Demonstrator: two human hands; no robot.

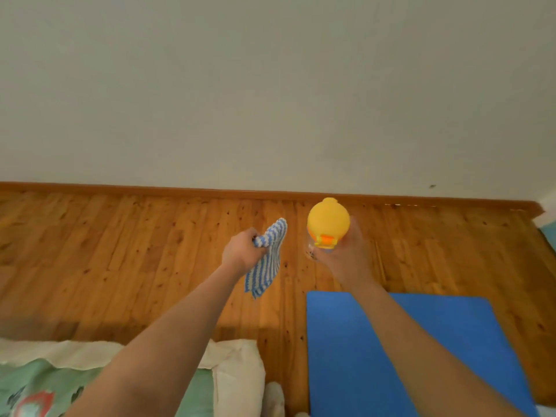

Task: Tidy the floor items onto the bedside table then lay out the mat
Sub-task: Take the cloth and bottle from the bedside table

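My left hand [242, 251] grips a blue-and-white striped cloth [266, 260], which hangs down from my fist above the wooden floor. My right hand [346, 254] holds a clear bottle with a yellow lid [328, 221], seen from above; the bottle's body is mostly hidden behind the lid and my fingers. A blue mat [346, 350] lies flat on the floor under my right forearm. The bedside table is out of view.
A wooden floor [135, 251] runs to a skirting board [150, 187] and a plain wall. A bed with white sheet [237, 371] and green patterned cover [36, 383] fills the lower left. My feet in white socks [275, 398] show at the bottom.
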